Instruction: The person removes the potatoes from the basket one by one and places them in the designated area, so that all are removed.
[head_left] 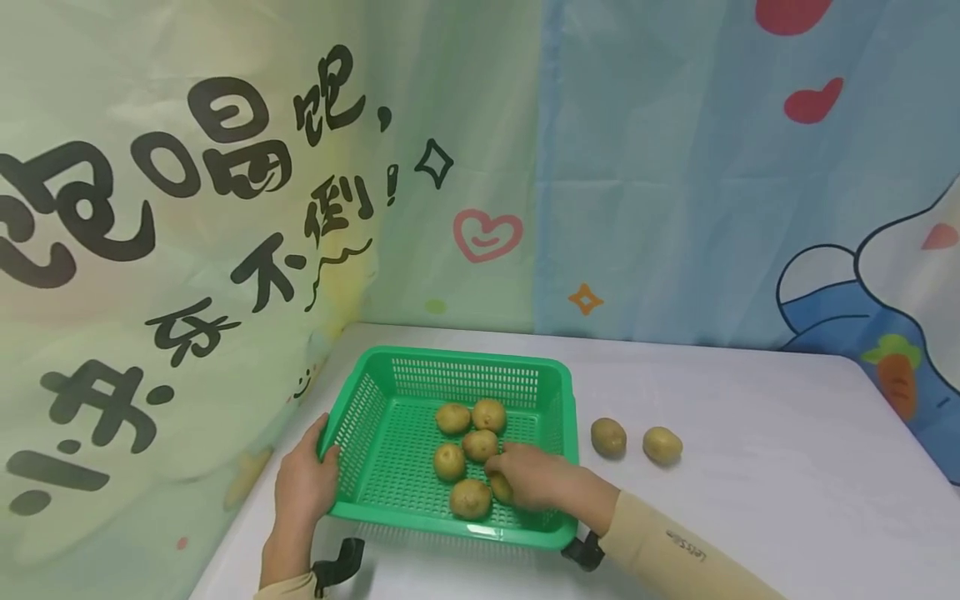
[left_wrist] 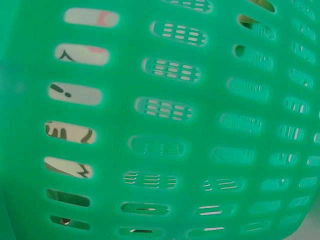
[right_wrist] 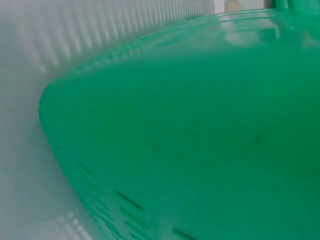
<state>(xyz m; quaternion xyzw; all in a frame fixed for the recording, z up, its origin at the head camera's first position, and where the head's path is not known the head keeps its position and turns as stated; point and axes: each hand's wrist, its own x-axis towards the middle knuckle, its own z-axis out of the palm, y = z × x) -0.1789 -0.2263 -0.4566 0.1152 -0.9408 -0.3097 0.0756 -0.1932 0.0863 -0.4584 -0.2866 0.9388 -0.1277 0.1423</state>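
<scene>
A green plastic basket [head_left: 450,527] with slotted walls stands on the table, several potatoes [head_left: 471,498] lying on its floor. My left hand [head_left: 307,479] grips the basket's left rim, thumb on top. In the left wrist view the slotted basket wall [left_wrist: 115,115] fills the picture. Reaching over the right side into the basket, my right hand [head_left: 536,477] holds a potato [head_left: 501,488] in its fingers, low among the others and partly hidden by the hand. The right wrist view has only the basket's outer side and corner [right_wrist: 165,115] close up; neither wrist view shows a hand.
Two more potatoes lie on the white table right of the basket, one nearer [head_left: 608,437] and one farther right [head_left: 662,447]. A printed curtain [head_left: 450,125] hangs behind and along the left. Black wrist mounts [head_left: 341,563] show below both hands.
</scene>
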